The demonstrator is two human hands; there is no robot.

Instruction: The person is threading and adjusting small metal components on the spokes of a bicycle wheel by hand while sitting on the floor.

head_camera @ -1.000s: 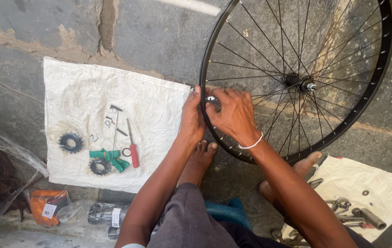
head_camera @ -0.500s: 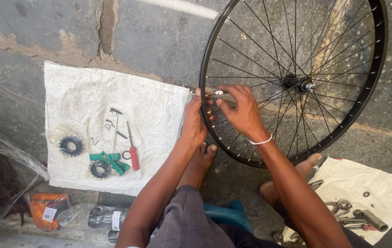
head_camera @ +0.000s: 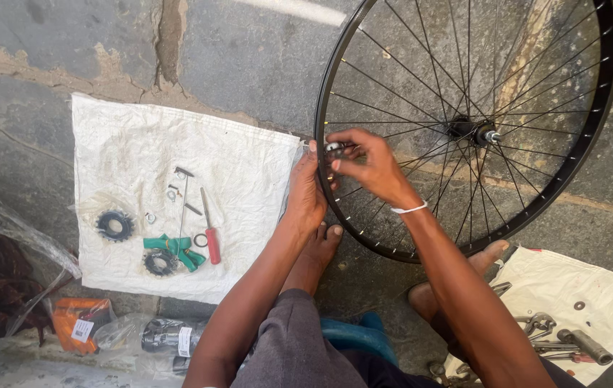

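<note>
A black spoked bicycle wheel (head_camera: 594,129) stands upright on the stone floor, its hub (head_camera: 473,132) at the middle. My left hand (head_camera: 307,192) grips the rim at its left side. My right hand (head_camera: 367,164) sits inside the rim among the spokes, fingers pinched on a small silver tool (head_camera: 334,147) at the rim. A white band is on my right wrist. My bare feet rest under the wheel.
A white cloth (head_camera: 249,187) on the left carries two black sprockets (head_camera: 114,225), a red-handled screwdriver (head_camera: 211,237), a green tool (head_camera: 176,246) and small parts. Another cloth (head_camera: 608,294) at lower right holds metal wrenches. Orange and clear packets (head_camera: 80,322) lie at lower left.
My right hand has slid up and left along the rim with the small tool, and the view has tilted slightly so the wheel sits lower right. My left hand stays on the rim.
</note>
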